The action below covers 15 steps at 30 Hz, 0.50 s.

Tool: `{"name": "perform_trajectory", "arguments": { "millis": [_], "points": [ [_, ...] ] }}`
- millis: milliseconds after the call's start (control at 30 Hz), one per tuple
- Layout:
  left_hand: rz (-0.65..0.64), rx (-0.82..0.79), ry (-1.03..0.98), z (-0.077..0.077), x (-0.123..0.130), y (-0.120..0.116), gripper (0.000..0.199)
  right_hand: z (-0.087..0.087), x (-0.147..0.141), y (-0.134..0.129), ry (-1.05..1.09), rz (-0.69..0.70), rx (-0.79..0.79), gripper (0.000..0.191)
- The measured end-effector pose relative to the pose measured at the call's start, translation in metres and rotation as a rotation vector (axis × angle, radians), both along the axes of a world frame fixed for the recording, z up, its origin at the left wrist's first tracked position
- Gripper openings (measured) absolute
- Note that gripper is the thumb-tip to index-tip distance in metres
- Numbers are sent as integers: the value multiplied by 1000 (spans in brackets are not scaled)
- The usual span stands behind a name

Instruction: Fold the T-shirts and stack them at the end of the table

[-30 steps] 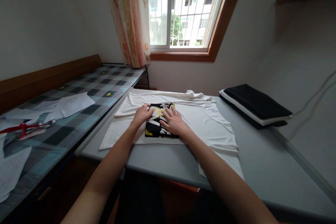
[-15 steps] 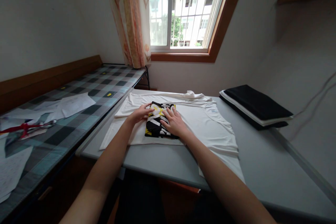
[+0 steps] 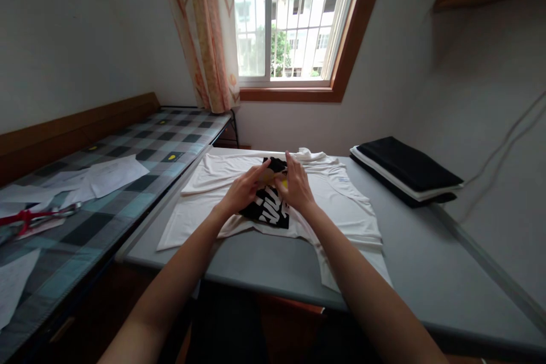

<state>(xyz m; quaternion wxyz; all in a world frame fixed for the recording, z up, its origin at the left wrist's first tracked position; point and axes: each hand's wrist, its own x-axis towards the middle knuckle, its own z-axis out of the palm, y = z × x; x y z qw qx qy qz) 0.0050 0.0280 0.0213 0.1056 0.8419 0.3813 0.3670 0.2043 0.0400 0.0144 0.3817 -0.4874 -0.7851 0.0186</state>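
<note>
A white T-shirt (image 3: pixel 341 210) lies spread on the grey table, its neck end to the right. On its front is a black, white and yellow printed panel (image 3: pixel 273 213). My left hand (image 3: pixel 245 189) is at the panel's left side, fingers bent over the cloth and closed on it. At the panel's upper right, my right hand (image 3: pixel 297 185) pinches the fabric between thumb and fingers. Between the hands the panel is bunched and partly raised, and the fingers cover some of it.
A stack of folded black and white cloth (image 3: pixel 409 168) sits on the table (image 3: pixel 430 261) at the right. To the left is a bed with a checked cover (image 3: pixel 187 131), bearing papers (image 3: pixel 117 173) and a red-handled tool (image 3: pixel 28 219). A curtained window (image 3: pixel 294 23) is ahead.
My hands have gone from lying flat on the printed panel to gripping it and bunching it up between them. The shirt's near edge has become wavy. The view has shifted slightly.
</note>
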Motion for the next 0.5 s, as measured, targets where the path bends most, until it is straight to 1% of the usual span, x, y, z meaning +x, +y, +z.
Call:
{"name": "perform_trajectory", "arguments": {
  "millis": [33, 100, 167, 233, 300, 367, 467, 500],
  "points": [
    [-21, 42, 33, 0, 2, -2, 83, 9, 6, 0, -7, 33, 29, 82],
    [-41, 108, 69, -1, 4, -5, 82, 24, 16, -2, -41, 159, 41, 81],
    [-54, 133, 68, -2, 6, -6, 80, 35, 22, -4, -31, 283, 21, 70],
    [-77, 110, 36, -1, 9, -9, 78, 41, 23, -6, 34, 351, -11, 53],
    [-93, 27, -27, 3, 12, -13, 77, 44, 22, -5, 121, 367, -46, 37],
    [-94, -106, -109, 10, 14, -17, 83, 46, 23, -3, 199, 369, -86, 26],
    [-60, -285, -186, 19, 7, -18, 94, 48, 28, 1, 305, 351, -131, 22],
    [-51, -337, -172, 21, 3, -17, 91, 49, 32, 2, 333, 331, -135, 22]
  ]
}}
